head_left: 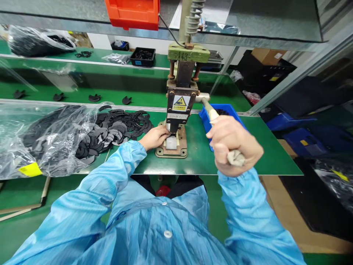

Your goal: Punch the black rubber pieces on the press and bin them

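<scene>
Grip of the right hand (pixel 234 145) closed in a full fist round the pale-wrapped lever (pixel 212 112), out to the side of the press (pixel 179 92), presumably for leverage. Across to the left hand (pixel 156 138), low by the punch (pixel 173 129), fingertips right in beside the metal, seemingly for steadying; cannot tell about anything pinched, with the tips partly hidden. Directly below, a pale block (pixel 171 142) on the bolt-holed base plate (pixel 180 151), squarely under the punch. Further left on the bench (pixel 270 154), black curved pieces (pixel 118 129) heaped by a clear bag (pixel 55 147), likely for easy left-hand reach. Over right, behind the fist, a blue bin (pixel 204 123) with dark contents, handily close.
</scene>
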Motion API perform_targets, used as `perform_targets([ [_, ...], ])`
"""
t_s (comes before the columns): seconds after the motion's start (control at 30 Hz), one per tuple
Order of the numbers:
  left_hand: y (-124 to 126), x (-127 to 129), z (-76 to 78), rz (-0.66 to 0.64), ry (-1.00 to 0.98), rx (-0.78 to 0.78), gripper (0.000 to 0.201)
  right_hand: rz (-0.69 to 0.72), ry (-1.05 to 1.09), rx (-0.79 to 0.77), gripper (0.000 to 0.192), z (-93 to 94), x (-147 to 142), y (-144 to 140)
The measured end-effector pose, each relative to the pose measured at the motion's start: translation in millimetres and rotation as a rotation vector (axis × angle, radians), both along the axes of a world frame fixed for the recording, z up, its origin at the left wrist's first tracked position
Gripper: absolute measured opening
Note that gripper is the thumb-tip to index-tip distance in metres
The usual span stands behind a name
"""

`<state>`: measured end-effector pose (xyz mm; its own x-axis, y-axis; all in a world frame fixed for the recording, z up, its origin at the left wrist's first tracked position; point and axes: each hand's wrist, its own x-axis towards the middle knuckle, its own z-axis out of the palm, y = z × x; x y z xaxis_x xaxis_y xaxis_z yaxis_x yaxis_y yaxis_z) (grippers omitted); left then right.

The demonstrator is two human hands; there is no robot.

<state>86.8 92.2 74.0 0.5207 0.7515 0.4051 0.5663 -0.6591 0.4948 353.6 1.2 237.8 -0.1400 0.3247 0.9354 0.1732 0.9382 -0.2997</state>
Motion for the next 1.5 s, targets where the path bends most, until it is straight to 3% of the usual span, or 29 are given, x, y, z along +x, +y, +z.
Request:
perform_targets([
  [0.13, -1, 2, 3.7, 0.013, -0.014, -0.015, 0.019, -0.048, -0.040, 0.048, 0.025, -46.0, 4, -9],
  [0.27, -7, -17, 12.3, 0.071, 0.001, -0.093, 0.022, -0.090, -0.050, 0.055, 0.020, -65.7, 5, -13],
  [0.4, -30, -62, 17.7, 0.337, 0.098, -0.124, 0.028, -0.091, -0.018, 0.066, 0.022, -67.6, 3, -11],
  [0.53, -66, -90, 9.4, 0.398, 0.300, -0.132, 0.037, -0.104, 0.019, 0.057, 0.022, -69.5, 1, -9],
  [0.67, -87, -88, -7.4, 0.354, 0.358, -0.186, 0.040, -0.110, 0.007, 0.045, 0.021, -69.9, 2, -10],
  [0.8, -89, -81, -14.5, 0.396, 0.306, -0.316, 0.032, -0.113, -0.003, 0.039, 0.021, -69.5, 3, -11],
  [0.9, -86, -78, -10.0, 0.373, 0.260, -0.390, 0.018, -0.115, 0.000, 0.038, 0.021, -70.1, 2, -11],
  [1.03, -79, -76, 2.3, 0.358, 0.324, -0.261, 0.009, -0.120, 0.027, 0.059, 0.021, -70.5, -1, -10],
  [1.13, -71, -70, 10.0, 0.377, 0.415, -0.188, 0.015, -0.118, 0.047, 0.069, 0.022, -70.7, -2, -10],
  [1.33, -55, -52, 6.3, 0.342, 0.093, -0.225, 0.014, -0.115, 0.054, 0.061, 0.023, -71.5, -2, -11],
  [1.5, -37, -47, -5.7, 0.497, -0.218, -0.518, 0.026, -0.105, 0.049, 0.049, 0.022, -72.0, -2, -11],
])
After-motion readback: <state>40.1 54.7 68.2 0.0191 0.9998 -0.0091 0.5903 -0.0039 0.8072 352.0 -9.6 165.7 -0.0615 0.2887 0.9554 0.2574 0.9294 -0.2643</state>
